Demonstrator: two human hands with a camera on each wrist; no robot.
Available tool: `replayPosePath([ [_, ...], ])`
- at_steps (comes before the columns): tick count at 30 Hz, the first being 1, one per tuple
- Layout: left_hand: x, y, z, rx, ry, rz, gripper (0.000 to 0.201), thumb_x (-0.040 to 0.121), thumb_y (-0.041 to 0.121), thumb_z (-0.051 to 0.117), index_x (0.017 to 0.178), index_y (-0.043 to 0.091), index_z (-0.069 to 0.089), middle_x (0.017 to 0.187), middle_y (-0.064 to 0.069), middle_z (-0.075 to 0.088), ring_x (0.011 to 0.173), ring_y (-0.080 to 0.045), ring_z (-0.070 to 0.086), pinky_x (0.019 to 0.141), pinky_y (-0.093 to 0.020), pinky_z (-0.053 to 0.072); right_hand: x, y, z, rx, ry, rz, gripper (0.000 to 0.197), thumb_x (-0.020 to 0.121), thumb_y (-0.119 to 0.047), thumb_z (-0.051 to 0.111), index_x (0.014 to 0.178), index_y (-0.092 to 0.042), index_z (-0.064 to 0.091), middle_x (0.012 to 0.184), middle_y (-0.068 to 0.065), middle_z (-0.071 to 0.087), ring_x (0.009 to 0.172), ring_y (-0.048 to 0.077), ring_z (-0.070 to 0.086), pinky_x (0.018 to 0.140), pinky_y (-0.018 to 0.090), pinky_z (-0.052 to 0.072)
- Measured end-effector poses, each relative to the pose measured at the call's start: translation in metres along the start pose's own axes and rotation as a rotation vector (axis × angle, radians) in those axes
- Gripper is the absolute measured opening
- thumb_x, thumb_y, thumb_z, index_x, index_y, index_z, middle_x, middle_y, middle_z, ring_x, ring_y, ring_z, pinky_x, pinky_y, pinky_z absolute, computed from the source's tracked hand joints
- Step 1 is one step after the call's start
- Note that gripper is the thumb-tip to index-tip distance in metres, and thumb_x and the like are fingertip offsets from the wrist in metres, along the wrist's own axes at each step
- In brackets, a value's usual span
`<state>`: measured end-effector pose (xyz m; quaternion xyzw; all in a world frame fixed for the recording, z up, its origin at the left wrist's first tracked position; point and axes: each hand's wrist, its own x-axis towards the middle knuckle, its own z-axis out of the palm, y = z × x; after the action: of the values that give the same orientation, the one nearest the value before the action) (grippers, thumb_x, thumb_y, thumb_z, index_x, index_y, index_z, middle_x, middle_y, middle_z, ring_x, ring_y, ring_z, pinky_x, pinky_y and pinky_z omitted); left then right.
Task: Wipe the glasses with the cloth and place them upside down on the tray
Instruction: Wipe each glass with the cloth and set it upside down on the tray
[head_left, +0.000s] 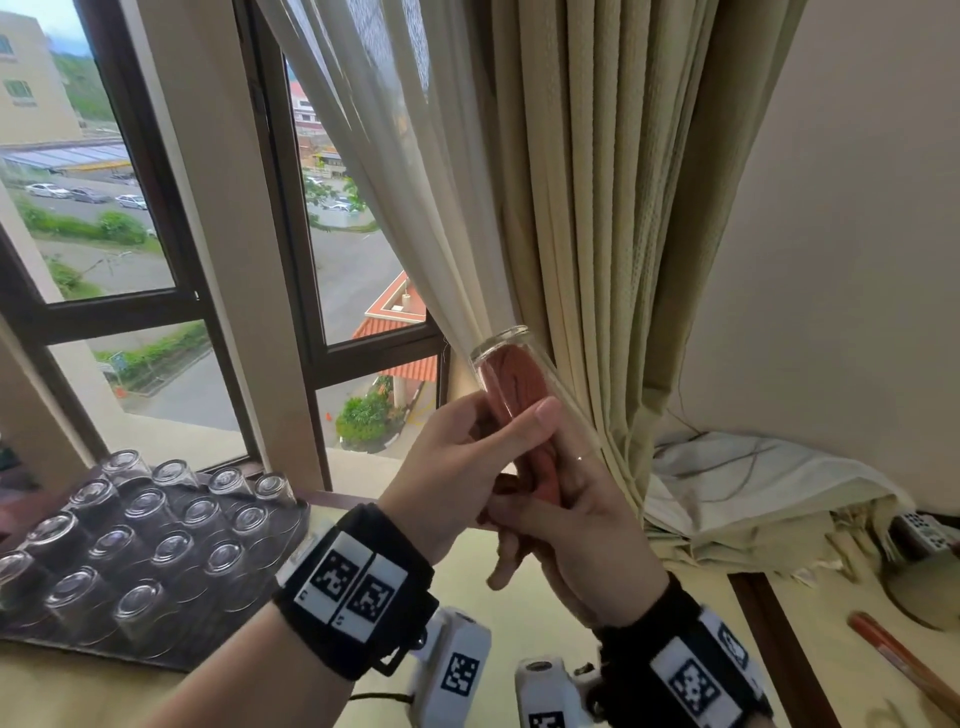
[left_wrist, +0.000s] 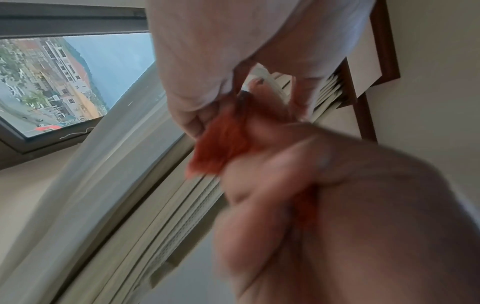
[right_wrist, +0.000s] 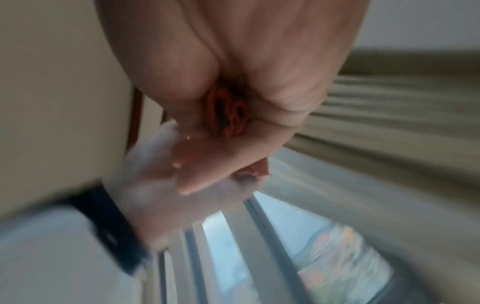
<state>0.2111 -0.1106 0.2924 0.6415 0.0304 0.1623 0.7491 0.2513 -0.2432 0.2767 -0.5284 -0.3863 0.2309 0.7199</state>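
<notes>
Orange cloth (head_left: 514, 384) fills the glass (head_left: 524, 364) in the left grip (head_left: 467, 457); right grip (head_left: 566, 525) clutches its tail.

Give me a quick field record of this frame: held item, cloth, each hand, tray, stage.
held item: glass, raised in front of the curtain, base pointing up and away
cloth: orange-red cloth stuffed inside the glass, tail trailing out by the palms
left hand: left hand grips the glass, thumb across its side
right hand: right hand holds the cloth at the glass mouth
tray: dark tray at left, rows of glasses upside down on it
stage: wiping; glass not yet on tray
</notes>
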Motion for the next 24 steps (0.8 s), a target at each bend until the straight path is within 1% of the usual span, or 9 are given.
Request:
replayPosePath([
  [2,0.003,0.001,-0.002,0.003,0.034,0.029,0.035,0.088,0.043,0.081,0.093,0.009,0.075,0.083,-0.011,0.073,0.077,-0.026,0.072,0.061,-0.029,0.059,0.0,0.003,-0.003,-0.033,0.023,0.009,0.086,0.097,0.017,0.053,0.153,-0.047,0.043,0.126,0.007,0.072,0.068,0.06,0.06,0.049,0.039,0.061],
  [5,0.005,0.003,-0.005,0.035,0.096,0.052,0.045,0.082,0.054,0.082,0.094,0.011,0.08,0.087,-0.007,0.077,0.086,-0.021,0.074,0.084,-0.036,0.062,0.002,0.01,-0.012,-0.679,0.084,-0.109,0.081,0.101,0.003,0.051,0.15,-0.059,0.034,0.119,-0.001,0.073,0.072,0.026,0.071,0.065,0.044,0.064],
  [9,0.002,0.005,-0.007,0.272,0.129,0.152,0.046,0.08,0.064,0.076,0.088,0.019,0.08,0.08,-0.004,0.076,0.078,-0.014,0.072,0.077,-0.034,0.062,0.005,0.025,-0.016,-1.475,0.13,-0.222,0.089,0.084,0.0,0.068,0.157,-0.032,0.029,0.142,0.0,0.063,0.06,0.005,0.045,0.05,0.017,0.044],
  [11,0.0,0.004,-0.005,0.35,0.101,0.178,0.05,0.08,0.07,0.079,0.092,0.022,0.079,0.081,-0.001,0.076,0.08,-0.019,0.073,0.076,-0.04,0.064,0.008,0.032,-0.008,-1.363,0.2,-0.254,0.06,0.089,-0.006,0.056,0.142,-0.028,0.04,0.11,0.003,0.074,0.054,0.006,0.044,0.046,0.018,0.037],
  [13,-0.001,0.003,-0.004,0.32,0.061,0.16,0.048,0.081,0.065,0.08,0.093,0.019,0.076,0.079,-0.001,0.075,0.071,-0.021,0.072,0.06,-0.038,0.061,0.01,0.03,-0.001,-0.936,0.218,-0.193,0.048,0.096,-0.005,0.047,0.137,-0.029,0.043,0.089,0.001,0.073,0.057,0.012,0.062,0.047,0.035,0.053],
  [15,0.0,0.004,-0.007,0.267,0.017,0.131,0.043,0.088,0.056,0.081,0.092,0.014,0.072,0.074,-0.002,0.073,0.06,-0.02,0.067,0.047,-0.027,0.052,0.011,0.015,0.007,-0.387,0.154,-0.036,0.048,0.098,0.001,0.05,0.138,-0.027,0.051,0.093,0.006,0.074,0.063,0.021,0.068,0.051,0.043,0.061],
  [19,0.004,0.007,-0.013,0.162,0.036,0.163,0.034,0.091,0.045,0.08,0.096,0.011,0.076,0.086,-0.007,0.078,0.081,-0.022,0.075,0.072,-0.03,0.058,0.005,-0.001,0.017,0.223,0.007,0.002,0.062,0.099,0.005,0.054,0.151,-0.028,0.05,0.132,0.015,0.069,0.053,0.024,0.063,0.056,0.04,0.061],
  [21,0.008,0.008,-0.015,0.15,0.062,0.18,0.032,0.092,0.046,0.081,0.095,0.014,0.078,0.09,-0.007,0.079,0.087,-0.025,0.075,0.081,-0.039,0.059,0.003,0.002,0.01,0.189,0.033,0.059,0.065,0.099,0.007,0.054,0.146,-0.037,0.054,0.124,0.015,0.071,0.062,0.032,0.064,0.053,0.044,0.06],
  [24,0.009,0.01,-0.017,0.169,0.085,0.188,0.045,0.085,0.056,0.078,0.098,0.014,0.08,0.096,-0.014,0.079,0.095,-0.037,0.074,0.092,-0.054,0.06,0.004,0.011,-0.009,-0.654,0.127,-0.032,0.076,0.1,0.003,0.053,0.147,-0.054,0.041,0.117,0.007,0.071,0.066,0.024,0.067,0.058,0.049,0.063],
])
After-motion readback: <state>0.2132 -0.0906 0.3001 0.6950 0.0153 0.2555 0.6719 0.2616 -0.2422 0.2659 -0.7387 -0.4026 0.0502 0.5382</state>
